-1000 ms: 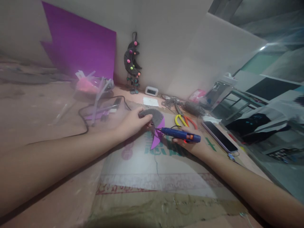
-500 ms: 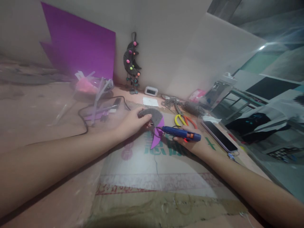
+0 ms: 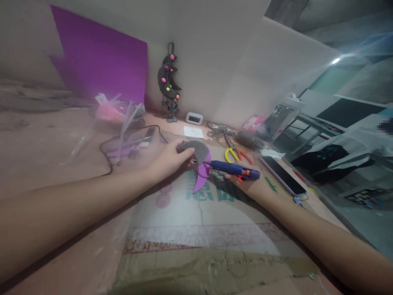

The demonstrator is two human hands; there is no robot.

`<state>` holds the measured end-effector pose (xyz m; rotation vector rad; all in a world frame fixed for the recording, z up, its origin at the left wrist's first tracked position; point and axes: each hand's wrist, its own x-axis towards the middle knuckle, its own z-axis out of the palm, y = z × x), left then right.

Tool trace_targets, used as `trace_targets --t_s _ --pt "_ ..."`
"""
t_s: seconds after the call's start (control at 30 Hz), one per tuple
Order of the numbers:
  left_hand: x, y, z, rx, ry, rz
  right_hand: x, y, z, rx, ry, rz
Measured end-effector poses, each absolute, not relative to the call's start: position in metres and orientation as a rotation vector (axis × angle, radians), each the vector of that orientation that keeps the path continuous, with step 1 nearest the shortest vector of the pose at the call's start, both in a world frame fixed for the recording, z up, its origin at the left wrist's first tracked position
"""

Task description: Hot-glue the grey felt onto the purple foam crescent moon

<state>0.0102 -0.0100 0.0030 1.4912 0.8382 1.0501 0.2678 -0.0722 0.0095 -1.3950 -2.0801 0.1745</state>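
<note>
My left hand grips a purple crescent moon cut-out by its upper end. Grey cord covers the upper part of the crescent; the pointed lower end is bare purple. In my right hand is a blue hot glue gun, its red light glowing. The gun's nozzle points left and lies at the crescent, where the grey covering meets the purple; whether it touches, I cannot tell. A loose strand of cord loops near the nozzle.
Beneath my hands lies a printed cardboard sheet. Pliers with yellow and orange handles, grey yarn and a phone are to the right. Glue sticks lie left; a decorated moon hanging and small clock stand behind.
The glue gun's nozzle has shifted slightly up and left along the crescent's edge. The loop of cord near it looks smaller. My left hand keeps its hold.
</note>
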Motion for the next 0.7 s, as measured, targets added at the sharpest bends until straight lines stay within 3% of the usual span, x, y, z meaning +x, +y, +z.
trace_targets --t_s 0.7 --pt "0.0103 -0.0149 0.0094 1.500 0.888 1.022 0.2738 -0.0675 0.0029 -1.497 -1.978 0.048"
